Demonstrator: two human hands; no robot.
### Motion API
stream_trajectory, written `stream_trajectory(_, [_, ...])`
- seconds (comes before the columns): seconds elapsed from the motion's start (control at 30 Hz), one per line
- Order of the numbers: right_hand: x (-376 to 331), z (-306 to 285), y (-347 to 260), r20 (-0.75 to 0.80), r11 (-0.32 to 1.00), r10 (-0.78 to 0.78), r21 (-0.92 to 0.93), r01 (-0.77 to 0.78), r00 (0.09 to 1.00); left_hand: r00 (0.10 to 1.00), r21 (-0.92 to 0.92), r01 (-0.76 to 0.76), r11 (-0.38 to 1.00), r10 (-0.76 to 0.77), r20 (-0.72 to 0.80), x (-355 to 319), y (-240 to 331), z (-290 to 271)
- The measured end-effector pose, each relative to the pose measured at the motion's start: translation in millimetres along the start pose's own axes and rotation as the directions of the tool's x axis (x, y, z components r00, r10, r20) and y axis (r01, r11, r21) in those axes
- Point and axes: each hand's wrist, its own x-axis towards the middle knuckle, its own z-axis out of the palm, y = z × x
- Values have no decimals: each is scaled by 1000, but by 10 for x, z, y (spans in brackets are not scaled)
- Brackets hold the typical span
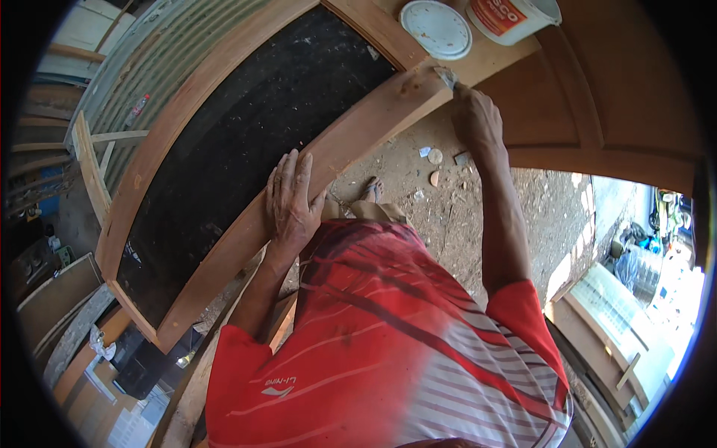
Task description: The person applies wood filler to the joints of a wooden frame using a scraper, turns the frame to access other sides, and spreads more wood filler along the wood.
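A reddish-brown wooden frame point(351, 138) around a black panel point(261, 119) lies slantwise in front of me. My left hand point(293, 201) lies flat on its near rail, fingers stretched out and slightly apart. At the rail's far right end, my right hand point(478, 119) is closed around a putty knife point(446, 77). The blade touches the wood by the corner; my fist hides the handle. Darker patches mark the rail just left of the blade. Beyond the corner sit a round white lid point(435, 30) with a smeared surface and a white bucket point(514, 16) with a red label.
A brown panelled door point(597, 97) stretches across the right. Corrugated sheeting point(179, 67) and timber pieces are at the left. Small scraps and a round wooden disc point(435, 156) lie on the dirt floor point(470, 201) below. A pale framed pane point(609, 306) leans at the lower right.
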Motion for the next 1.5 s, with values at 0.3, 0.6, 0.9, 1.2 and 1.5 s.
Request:
stream_trajectory(0.3, [-334, 174, 0, -108, 980, 17, 199, 5, 994, 999, 45, 45, 998, -44, -31, -31, 34, 23])
stream_trajectory(0.6, [-1248, 930, -95, -220, 830, -274, 437, 346, 936, 998, 119, 36, 992, -30, -58, 3, 23, 83])
stream_trajectory(0.9, [-1176, 407, -523, 108, 478, -165, 878, -16, 980, 997, 84, 55, 995, -50, -56, -37, 23, 108])
stream_trajectory(1.2, [-1619, 674, -339, 232, 418, 122, 870, -262, 965, 999, 75, 20, 997, -16, -47, -49, -13, 55])
stream_trajectory(1.5, [-1010, 517, -173, 122, 630, 202, 744, -224, 972, 998, 42, 49, 998, -48, -28, -57, -12, 48])
